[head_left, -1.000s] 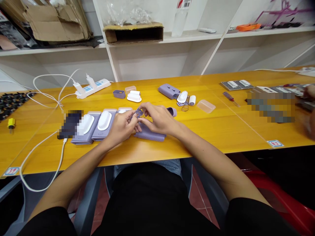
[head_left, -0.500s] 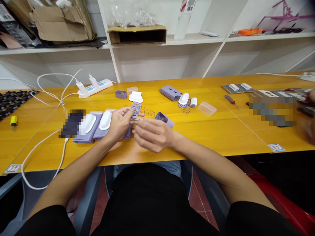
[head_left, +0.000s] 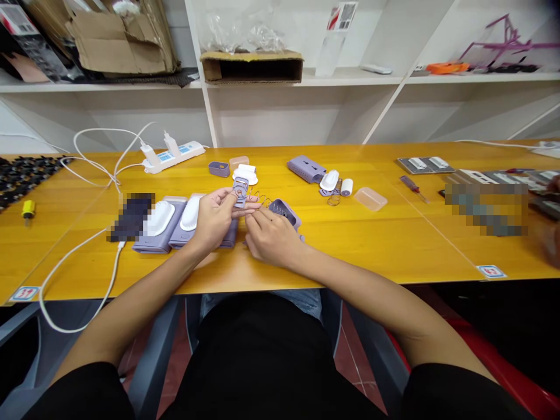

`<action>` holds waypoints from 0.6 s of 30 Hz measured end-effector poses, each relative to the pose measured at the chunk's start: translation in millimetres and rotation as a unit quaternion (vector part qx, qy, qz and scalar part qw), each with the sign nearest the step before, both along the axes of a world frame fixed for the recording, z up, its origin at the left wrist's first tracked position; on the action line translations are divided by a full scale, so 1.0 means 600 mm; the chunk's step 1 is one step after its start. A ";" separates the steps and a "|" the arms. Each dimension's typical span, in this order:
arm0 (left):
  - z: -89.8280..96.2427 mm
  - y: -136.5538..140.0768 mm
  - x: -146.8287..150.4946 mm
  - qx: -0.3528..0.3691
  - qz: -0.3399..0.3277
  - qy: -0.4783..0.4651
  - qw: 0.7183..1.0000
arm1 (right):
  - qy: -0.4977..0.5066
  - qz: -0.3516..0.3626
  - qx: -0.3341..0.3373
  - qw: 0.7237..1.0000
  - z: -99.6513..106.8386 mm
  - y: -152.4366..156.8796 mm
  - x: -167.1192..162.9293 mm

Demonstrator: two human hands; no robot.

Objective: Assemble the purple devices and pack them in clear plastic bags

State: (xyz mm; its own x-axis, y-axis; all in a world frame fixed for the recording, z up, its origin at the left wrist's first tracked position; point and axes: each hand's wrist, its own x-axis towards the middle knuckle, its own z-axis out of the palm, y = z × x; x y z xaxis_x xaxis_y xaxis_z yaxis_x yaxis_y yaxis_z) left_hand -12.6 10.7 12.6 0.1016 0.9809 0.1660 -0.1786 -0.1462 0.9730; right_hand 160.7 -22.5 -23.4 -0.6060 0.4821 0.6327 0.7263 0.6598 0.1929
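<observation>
My left hand pinches a small flat purple plastic plate with cut-outs, holding it upright above the table. A thin coiled spring stretches from the plate toward an open purple housing. My right hand is closed, its fingertips together and close to my left fingers, just below the spring. Whatever those fingertips hold is too small to make out. The housing lies right behind my right hand, which partly covers it. Left of my left hand, white oval caps sit on purple device bodies.
At the back are a power strip, a purple ring part and white caps. Further right lie a perforated purple shell, a white cylinder, a clear lid and a screwdriver. Another person's hand shows at the right edge.
My right hand has turned and its fingertips have come up against my left fingers. The plate stays in my left hand. The view has tilted slightly.
</observation>
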 end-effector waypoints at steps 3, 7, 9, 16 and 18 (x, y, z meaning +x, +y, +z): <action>-0.003 -0.002 0.002 0.031 -0.004 0.006 0.999 | 0.039 -0.040 -0.067 0.996 -0.001 0.003 -0.003; -0.001 -0.007 0.007 0.066 -0.012 0.018 0.998 | 0.138 -0.046 -0.101 0.984 -0.008 0.013 -0.001; 0.003 -0.009 0.009 0.080 -0.009 0.020 0.997 | 0.200 -0.028 -0.119 0.972 -0.011 0.020 0.002; 0.005 -0.012 0.009 0.095 -0.006 0.025 0.995 | 0.357 0.038 -0.172 0.917 0.002 0.031 0.012; 0.003 -0.012 0.009 0.098 -0.003 0.028 0.995 | 0.387 0.054 -0.186 0.901 0.008 0.032 0.013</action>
State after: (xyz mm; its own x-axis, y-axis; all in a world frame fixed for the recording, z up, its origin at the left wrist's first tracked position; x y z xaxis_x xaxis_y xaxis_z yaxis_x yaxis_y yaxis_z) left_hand -7.2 3.4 14.7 0.1225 0.9295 0.3480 -0.1273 -0.3330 0.9343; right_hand 168.8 -3.5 -18.7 -0.1079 0.7131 0.6927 0.4759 0.6488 -0.5938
